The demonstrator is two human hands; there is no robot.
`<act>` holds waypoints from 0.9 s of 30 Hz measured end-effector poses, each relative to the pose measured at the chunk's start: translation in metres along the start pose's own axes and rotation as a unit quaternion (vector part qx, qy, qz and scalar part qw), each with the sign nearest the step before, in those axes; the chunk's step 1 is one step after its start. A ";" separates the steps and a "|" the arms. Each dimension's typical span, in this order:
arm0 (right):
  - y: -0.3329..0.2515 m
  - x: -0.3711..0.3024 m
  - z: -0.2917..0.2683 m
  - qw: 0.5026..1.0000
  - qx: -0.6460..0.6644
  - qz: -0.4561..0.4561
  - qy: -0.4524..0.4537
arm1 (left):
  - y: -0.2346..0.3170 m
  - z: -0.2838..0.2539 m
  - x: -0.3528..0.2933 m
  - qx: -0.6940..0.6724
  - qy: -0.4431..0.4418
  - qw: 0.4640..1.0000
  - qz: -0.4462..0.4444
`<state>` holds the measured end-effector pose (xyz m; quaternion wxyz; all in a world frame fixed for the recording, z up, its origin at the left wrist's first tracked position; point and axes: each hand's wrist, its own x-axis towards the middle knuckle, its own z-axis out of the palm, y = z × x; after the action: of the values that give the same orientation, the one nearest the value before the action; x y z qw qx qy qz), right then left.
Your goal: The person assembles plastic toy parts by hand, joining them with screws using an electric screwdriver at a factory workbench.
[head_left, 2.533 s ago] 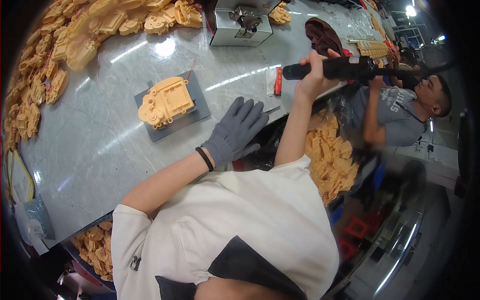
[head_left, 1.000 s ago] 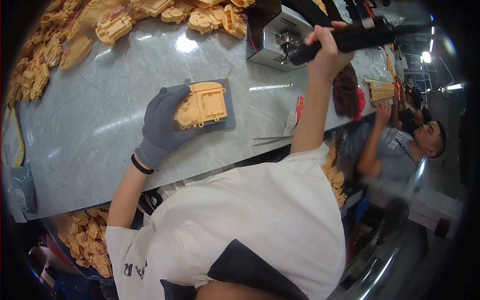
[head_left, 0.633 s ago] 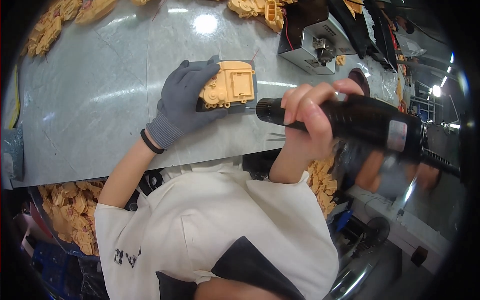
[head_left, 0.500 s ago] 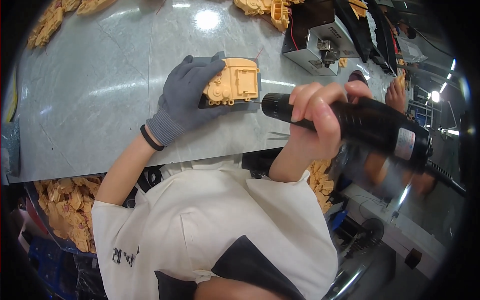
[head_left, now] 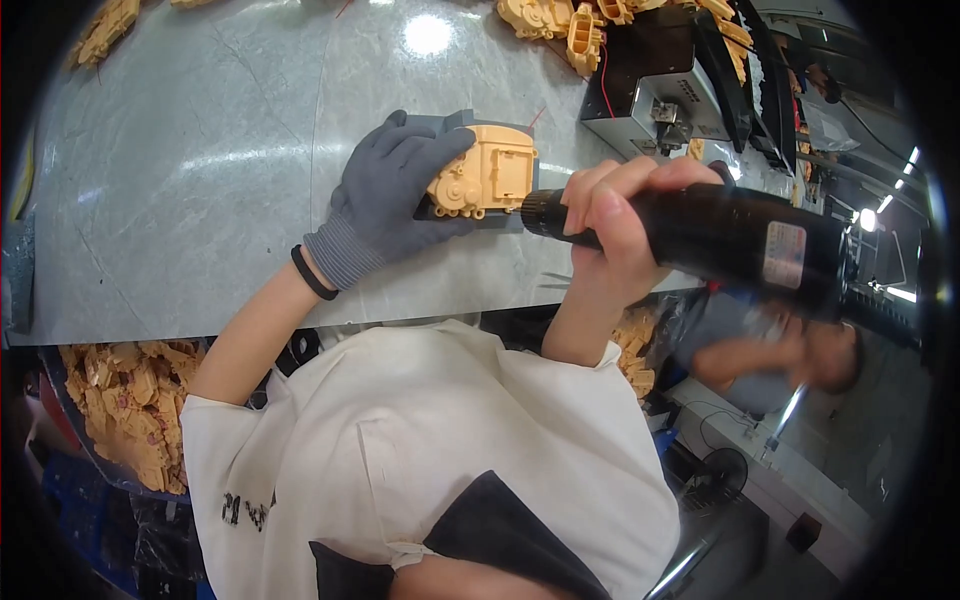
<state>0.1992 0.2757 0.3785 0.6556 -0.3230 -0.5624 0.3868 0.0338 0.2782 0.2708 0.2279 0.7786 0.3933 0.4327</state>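
Note:
A yellow-orange plastic housing (head_left: 498, 172) sits in a dark grey fixture block (head_left: 458, 120) on the grey table. My left hand (head_left: 395, 185), in a grey knit glove, grips the housing and block from the left, its thumb and fingers around them. Bare, my right hand (head_left: 625, 220) is wrapped around a black electric screwdriver (head_left: 735, 238), held almost level. The screwdriver's nose is at the housing's lower right corner; its bit is mostly hidden, so contact cannot be made out. A thin red wire shows behind the housing.
More yellow-orange housings (head_left: 540, 18) lie at the table's far side, near a metal-and-black machine (head_left: 655, 95). Tweezers (head_left: 570, 282) lie near the front edge. A bin of yellow-orange parts (head_left: 125, 415) stands lower left. Another person (head_left: 770, 350) is at the right.
The screwdriver's nose has come closer to the housing's lower right corner, so less of its bit shows. The whole view has shifted slightly. Both hands keep their holds.

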 end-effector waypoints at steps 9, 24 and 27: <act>0.004 -0.001 -0.005 0.999 -0.004 -0.023 -0.031 | 0.007 -0.003 0.005 0.030 -0.020 0.999 0.007; -0.007 0.115 -0.127 0.955 -0.109 -0.104 0.254 | 0.016 -0.018 0.013 -0.014 -0.119 0.992 -0.044; 0.018 0.111 -0.131 0.951 -0.168 -0.082 0.246 | 0.015 -0.016 0.010 -0.013 -0.125 0.991 -0.039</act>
<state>0.3334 0.3827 0.3970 0.7394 -0.4666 -0.4647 0.1403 0.0297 0.2780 0.2947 0.3022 0.8074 0.3866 0.3277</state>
